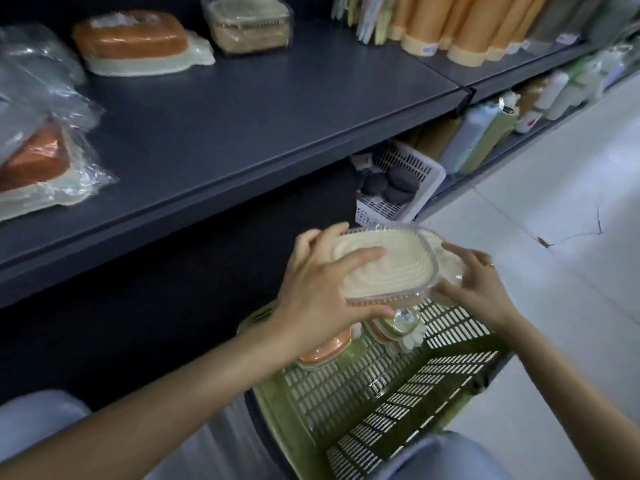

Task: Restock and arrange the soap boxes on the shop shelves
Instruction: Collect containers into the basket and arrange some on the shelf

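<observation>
A cream soap box with a clear lid [391,265] is held above the green slatted basket [398,393]. My left hand [322,289] grips its near-left side, thumb under the edge and fingers over the top. My right hand [474,282] holds its right end with curled fingers. Two more soap boxes lie in the basket: an orange-lidded one [329,351] and a green one [398,323], both partly hidden by my left hand and the held box. On the dark shelf [242,126] stand an orange soap box [135,43], a beige one [249,24] and wrapped orange ones [38,164].
A white basket with dark round items [398,185] sits under the shelf. Bottles [485,133] line the lower shelf to the right, orange tubes [467,26] stand on the upper right. Pale floor tiles [554,237] spread to the right. My knees show at the bottom.
</observation>
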